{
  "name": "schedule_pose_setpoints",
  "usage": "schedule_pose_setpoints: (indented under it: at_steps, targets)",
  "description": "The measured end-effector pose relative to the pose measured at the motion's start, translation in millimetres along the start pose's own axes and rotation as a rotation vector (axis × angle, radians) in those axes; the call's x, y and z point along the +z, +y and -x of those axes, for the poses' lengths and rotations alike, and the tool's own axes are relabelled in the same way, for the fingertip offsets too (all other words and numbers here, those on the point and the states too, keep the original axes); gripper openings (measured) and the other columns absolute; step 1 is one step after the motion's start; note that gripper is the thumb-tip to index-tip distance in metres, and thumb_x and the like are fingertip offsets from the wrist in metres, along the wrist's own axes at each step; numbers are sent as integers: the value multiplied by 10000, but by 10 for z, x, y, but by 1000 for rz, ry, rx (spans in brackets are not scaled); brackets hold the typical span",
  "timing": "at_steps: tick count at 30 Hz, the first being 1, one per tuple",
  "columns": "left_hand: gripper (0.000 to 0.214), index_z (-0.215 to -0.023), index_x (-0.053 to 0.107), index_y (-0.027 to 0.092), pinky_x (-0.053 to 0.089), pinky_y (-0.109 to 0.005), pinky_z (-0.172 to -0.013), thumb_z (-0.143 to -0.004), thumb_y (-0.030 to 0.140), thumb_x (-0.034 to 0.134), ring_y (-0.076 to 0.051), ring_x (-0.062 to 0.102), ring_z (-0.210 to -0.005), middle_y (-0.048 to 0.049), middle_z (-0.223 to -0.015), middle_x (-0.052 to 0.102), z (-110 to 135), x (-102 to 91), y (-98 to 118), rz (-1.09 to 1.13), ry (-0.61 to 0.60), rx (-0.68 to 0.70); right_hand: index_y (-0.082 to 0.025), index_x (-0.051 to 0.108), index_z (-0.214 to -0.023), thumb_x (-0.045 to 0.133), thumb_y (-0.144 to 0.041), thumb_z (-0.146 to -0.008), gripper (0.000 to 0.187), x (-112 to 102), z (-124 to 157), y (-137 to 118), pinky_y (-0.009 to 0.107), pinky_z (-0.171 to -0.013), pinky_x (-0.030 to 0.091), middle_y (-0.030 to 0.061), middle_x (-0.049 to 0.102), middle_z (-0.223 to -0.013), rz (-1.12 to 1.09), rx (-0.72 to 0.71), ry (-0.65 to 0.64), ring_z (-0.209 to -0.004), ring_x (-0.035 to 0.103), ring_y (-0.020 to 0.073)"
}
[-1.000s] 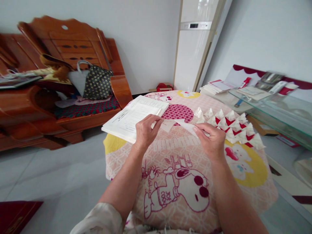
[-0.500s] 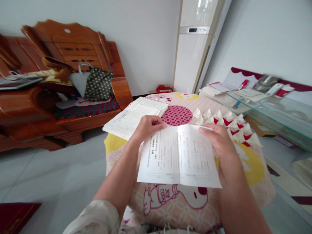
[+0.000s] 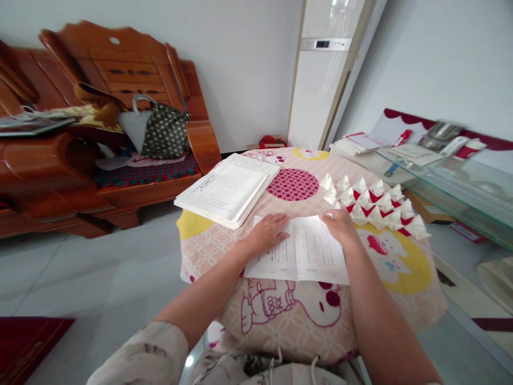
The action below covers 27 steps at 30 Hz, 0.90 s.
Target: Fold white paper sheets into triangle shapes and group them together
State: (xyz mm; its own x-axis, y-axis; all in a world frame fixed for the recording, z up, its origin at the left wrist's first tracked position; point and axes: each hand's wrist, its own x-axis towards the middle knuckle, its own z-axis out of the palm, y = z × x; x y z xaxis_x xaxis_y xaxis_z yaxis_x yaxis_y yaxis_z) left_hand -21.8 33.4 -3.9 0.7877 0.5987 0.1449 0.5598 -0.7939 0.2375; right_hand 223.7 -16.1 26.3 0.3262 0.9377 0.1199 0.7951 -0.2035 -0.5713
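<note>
A printed sheet of paper [image 3: 306,254] with a crease down its middle lies on the cloth-covered round table [image 3: 212,243] in front of me. My left hand [image 3: 266,234] rests flat on the sheet's left half, fingers stretched out. At the upper right edge, my right hand [image 3: 340,224] has its thumb and fingers closed on the paper. Behind my left hand sits a stack of printed sheets [image 3: 228,187]. Several folded white paper pieces with red parts [image 3: 374,203] stand in rows beyond my right hand.
A glass-topped stand [image 3: 452,176] with metal bowls [image 3: 438,133] and papers is close to the table's right side. To the left is a wooden sofa [image 3: 132,69] holding a patterned bag [image 3: 165,133]. A tall white air conditioner [image 3: 320,91] stands behind.
The sheet has gone from being held up between both hands to lying down on the table. My left hand has let go of its top edge and spread over it.
</note>
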Motion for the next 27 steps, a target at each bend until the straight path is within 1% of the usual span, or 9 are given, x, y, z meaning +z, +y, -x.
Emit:
schedule_pose_setpoints:
  at_steps: [2,4,6,8,12,17,21,25,27]
  targets:
    - [572,-1524,364,153,217,-456,-1229,-1031,441,332,-257,328,-1482,-124,-1593,375,32,53,-13,-31,-46,-8,-177,640,-628,502,-341,-822,288,44,3,17,309,-627,368,73,625,-622,107,14,25,-675,554,214]
    - [606,-1554,304,167,167,-465,-1237,-1039,483,273,-254,261,-1511,-108,-1625,312,56,74,-31,-53,-63,-17,-171,651,-642,500,-326,-838,291,74,7,26,318,-647,376,111,660,-685,215,22,24,-702,567,227]
    - [619,-1566,276,180,145,-459,-1238,-1041,506,234,-247,234,-1521,-99,-1636,287,68,79,-38,-69,-68,-23,-165,654,-652,496,-299,-848,286,83,14,29,318,-654,375,126,669,-713,286,19,10,-713,571,230]
    - [624,-1569,266,186,134,-451,-1237,-1042,515,212,-244,230,-1523,-97,-1639,278,69,80,-33,-81,-72,-24,-162,649,-646,485,-270,-854,286,75,22,31,313,-642,364,122,657,-691,324,20,-16,-691,561,221]
    - [629,-1569,265,170,118,-438,-1238,-1045,512,192,-242,227,-1523,-101,-1641,270,70,76,-11,-100,-82,-32,-168,630,-609,474,-255,-846,296,57,40,44,309,-603,329,87,602,-600,352,17,-74,-608,502,196]
    - [628,-1572,252,163,104,-442,-1239,-1047,503,186,-244,215,-1528,-114,-1641,261,83,68,6,-111,-75,-30,-181,583,-543,493,-252,-832,311,66,55,69,306,-575,304,77,556,-546,352,-32,-30,-562,451,181]
    - [619,-1568,262,168,110,-449,-1237,-1045,497,221,-246,218,-1527,-117,-1640,264,76,81,-4,-89,-67,-27,-187,568,-511,501,-229,-827,326,75,50,92,314,-580,311,99,571,-547,331,-59,-17,-571,480,195]
    - [609,-1568,266,186,109,-456,-1236,-1043,495,233,-249,229,-1523,-108,-1638,274,75,90,-10,-74,-45,-21,-171,611,-544,520,-226,-834,309,82,44,105,317,-589,319,108,600,-576,312,-19,-17,-597,513,206]
    - [612,-1566,271,173,105,-451,-1237,-1044,491,231,-247,229,-1523,-111,-1637,277,78,87,-8,-76,-43,-23,-161,649,-594,542,-281,-852,304,79,58,103,314,-601,334,113,623,-610,287,5,5,-639,541,217]
